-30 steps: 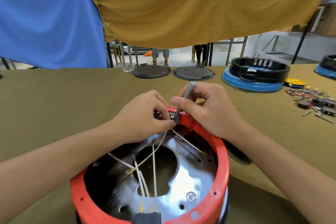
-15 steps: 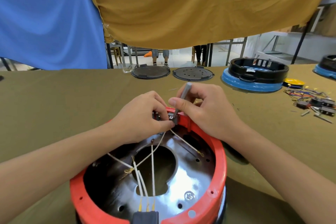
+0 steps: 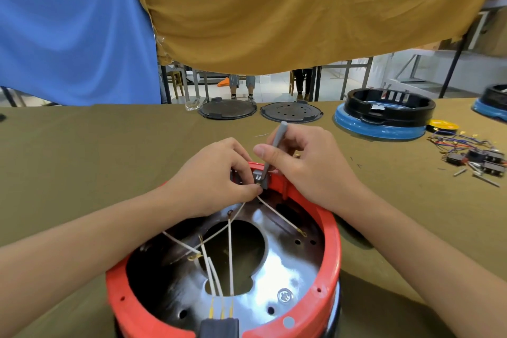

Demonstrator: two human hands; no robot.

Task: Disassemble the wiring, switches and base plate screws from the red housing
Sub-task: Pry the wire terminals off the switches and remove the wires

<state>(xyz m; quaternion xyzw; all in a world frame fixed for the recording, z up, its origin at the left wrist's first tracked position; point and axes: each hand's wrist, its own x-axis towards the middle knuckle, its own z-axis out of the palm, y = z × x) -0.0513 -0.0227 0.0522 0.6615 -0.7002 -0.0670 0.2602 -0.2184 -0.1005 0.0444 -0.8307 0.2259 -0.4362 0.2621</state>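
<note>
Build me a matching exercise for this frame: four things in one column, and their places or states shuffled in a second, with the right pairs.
Things:
1. grey tool
2. silver screw
3. blue-based housing
4. loose switches and wires

Places or states:
A. far on the table, right of two dark round plates
B. held in the right hand
C. on the table at the far right edge
D. in the metal base plate, near rim

Pairs: 1-B, 2-D, 3-A, 4-C
</note>
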